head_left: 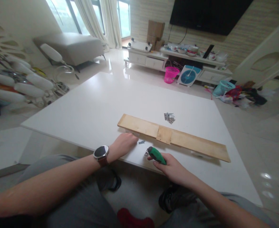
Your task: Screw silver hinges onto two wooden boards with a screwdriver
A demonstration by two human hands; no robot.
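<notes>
My right hand (171,164) is closed around the green and black handle of a screwdriver (157,155), near the white board's front edge. Its shaft does not show clearly; a small metal piece (146,153) lies by the handle's far end. Close to the wooden plank, my left hand (126,143) rests with curled fingers; whatever is in them is hidden. Several screws (141,142) lie just right of that hand. The long wooden plank (139,125), with a short wood piece (164,135) across its middle, is slightly raised on white supports.
Metal hinges or plates with screws (169,117) are piled beyond the plank on the large white board (101,104). A chandelier with white shades (30,82) is at left. At the back are a pink basket (171,75), a blue fan (188,75) and a low cabinet (155,62).
</notes>
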